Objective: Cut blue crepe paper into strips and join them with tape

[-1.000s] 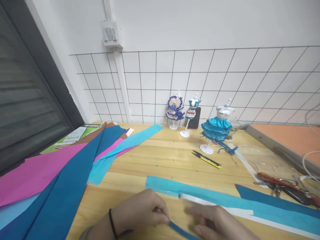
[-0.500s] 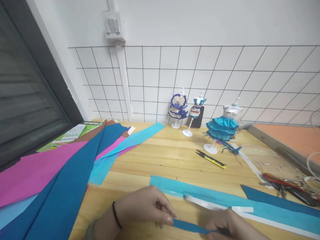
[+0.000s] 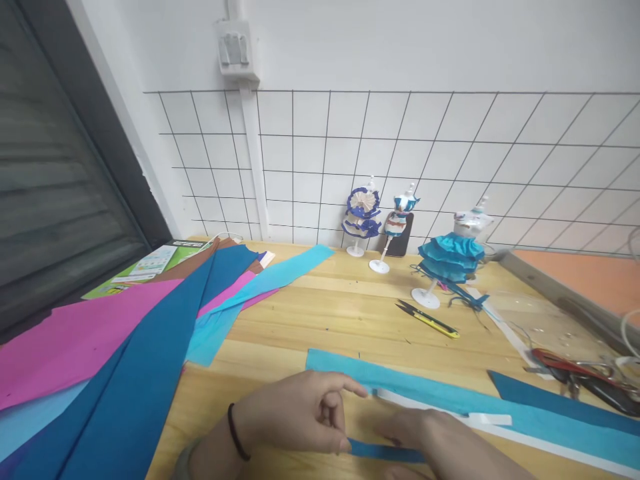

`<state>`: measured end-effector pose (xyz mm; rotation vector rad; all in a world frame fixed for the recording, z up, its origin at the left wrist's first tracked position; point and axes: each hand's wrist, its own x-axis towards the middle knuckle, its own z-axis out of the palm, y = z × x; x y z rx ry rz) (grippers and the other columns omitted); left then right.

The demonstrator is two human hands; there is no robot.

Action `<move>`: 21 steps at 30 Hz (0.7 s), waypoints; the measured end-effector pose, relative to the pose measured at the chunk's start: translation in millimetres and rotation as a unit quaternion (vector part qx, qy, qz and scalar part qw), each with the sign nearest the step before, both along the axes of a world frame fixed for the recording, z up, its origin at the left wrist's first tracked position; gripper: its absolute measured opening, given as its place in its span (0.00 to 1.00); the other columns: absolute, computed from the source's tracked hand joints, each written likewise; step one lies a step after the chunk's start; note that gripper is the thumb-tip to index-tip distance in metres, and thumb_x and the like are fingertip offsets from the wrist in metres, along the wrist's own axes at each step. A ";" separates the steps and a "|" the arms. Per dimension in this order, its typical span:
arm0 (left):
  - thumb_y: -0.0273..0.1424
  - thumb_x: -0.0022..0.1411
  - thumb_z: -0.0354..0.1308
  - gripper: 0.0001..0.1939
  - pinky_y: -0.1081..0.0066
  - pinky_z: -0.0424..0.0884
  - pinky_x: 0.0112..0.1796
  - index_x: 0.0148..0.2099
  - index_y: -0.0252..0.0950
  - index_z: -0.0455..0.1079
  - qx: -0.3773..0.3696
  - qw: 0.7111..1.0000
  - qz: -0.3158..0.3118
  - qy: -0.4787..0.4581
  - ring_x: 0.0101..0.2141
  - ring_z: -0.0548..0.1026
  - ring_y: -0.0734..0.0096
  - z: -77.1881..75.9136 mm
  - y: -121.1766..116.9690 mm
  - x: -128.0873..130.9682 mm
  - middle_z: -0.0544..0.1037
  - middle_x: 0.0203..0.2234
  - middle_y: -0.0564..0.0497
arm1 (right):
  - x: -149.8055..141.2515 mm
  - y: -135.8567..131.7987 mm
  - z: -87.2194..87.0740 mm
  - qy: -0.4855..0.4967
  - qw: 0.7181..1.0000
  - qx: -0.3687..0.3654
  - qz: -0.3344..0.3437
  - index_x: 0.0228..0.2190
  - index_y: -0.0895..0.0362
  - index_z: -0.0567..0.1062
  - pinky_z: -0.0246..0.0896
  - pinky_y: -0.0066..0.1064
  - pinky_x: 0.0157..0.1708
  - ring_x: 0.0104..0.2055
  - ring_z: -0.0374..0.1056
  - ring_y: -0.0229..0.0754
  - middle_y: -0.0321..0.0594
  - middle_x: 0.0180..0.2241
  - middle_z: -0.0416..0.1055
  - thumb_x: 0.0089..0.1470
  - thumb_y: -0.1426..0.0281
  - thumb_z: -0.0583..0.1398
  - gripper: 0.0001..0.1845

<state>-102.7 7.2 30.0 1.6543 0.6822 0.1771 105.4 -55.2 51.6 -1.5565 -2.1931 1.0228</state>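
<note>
Bare wood opens across the middle of the surface (image 3: 300,320), between the fanned fabric pieces (image 3: 145,347) on the left and the yellow-handled snips (image 3: 429,319), while the long turquoise strip (image 3: 410,385) bounds the near space and the three dress stands (image 3: 451,259) stand toward the wall-side edge. Below the turquoise strip, the narrow blue strip (image 3: 385,451) runs between the hands, low in view. The left hand (image 3: 300,413) has its index finger stretched out, others curled and thumb at the blue strip's end; the right hand (image 3: 430,437) reaches in palm-down, blurred, and I cannot tell whether either grips it
</note>
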 end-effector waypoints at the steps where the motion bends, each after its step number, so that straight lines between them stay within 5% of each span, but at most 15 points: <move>1: 0.28 0.45 0.63 0.34 0.79 0.61 0.26 0.56 0.43 0.59 -0.003 1.000 0.000 -0.002 0.23 0.64 0.81 1.4 -0.2 -0.4 0.69 0.24 0.58 | -10.3 5.3 2.4 -0.001 1.000 -0.004 0.012 0.24 0.52 0.74 0.55 0.26 0.28 0.29 0.65 0.42 0.36 0.26 0.72 0.41 0.72 0.57 0.06; 8: 0.24 0.47 0.59 0.38 0.77 0.65 0.30 0.60 0.47 0.52 0.025 0.999 0.028 0.009 0.26 0.69 0.78 4.3 8.6 -15.6 0.72 0.26 0.59 | -39.4 25.8 -21.7 0.071 0.993 -0.091 0.015 0.17 0.57 0.63 0.40 0.24 0.21 0.22 0.46 0.31 0.28 0.18 0.49 0.44 0.74 0.53 0.08; 21: 0.24 0.48 0.56 0.31 0.76 0.65 0.32 0.57 0.41 0.60 0.022 0.998 0.052 0.010 0.27 0.70 0.76 2.4 20.1 -31.2 0.74 0.25 0.57 | -58.7 39.2 -34.1 0.112 0.989 -0.099 -0.023 0.19 0.58 0.66 0.41 0.23 0.18 0.18 0.48 0.31 0.27 0.15 0.53 0.48 0.72 0.52 0.09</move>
